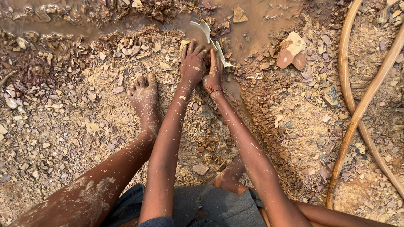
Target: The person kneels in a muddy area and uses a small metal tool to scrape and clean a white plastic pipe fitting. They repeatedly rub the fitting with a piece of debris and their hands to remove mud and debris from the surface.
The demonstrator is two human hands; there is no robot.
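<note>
Both my left hand and right hand grip what looks like a broken white shard, pressing it into the muddy gravel to scrape.

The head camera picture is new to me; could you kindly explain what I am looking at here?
This single picture comes from a camera worn on a person's head, looking down, so the arms enter from the bottom edge. There is no machine, only two bare hands. The person sits on stony ground with legs bent; one bare foot rests on the gravel. The left hand and right hand are close together, both pressed on a broken whitish shard with a curved edge, which looks like a piece of a bowl or pan, at the rim of a muddy puddle. How firmly each hand grips it is hard to tell. A red thread circles the right wrist. Loose stone chips lie everywhere, a few larger rocks sit to the right, and tan hoses curve along the right side.
</note>
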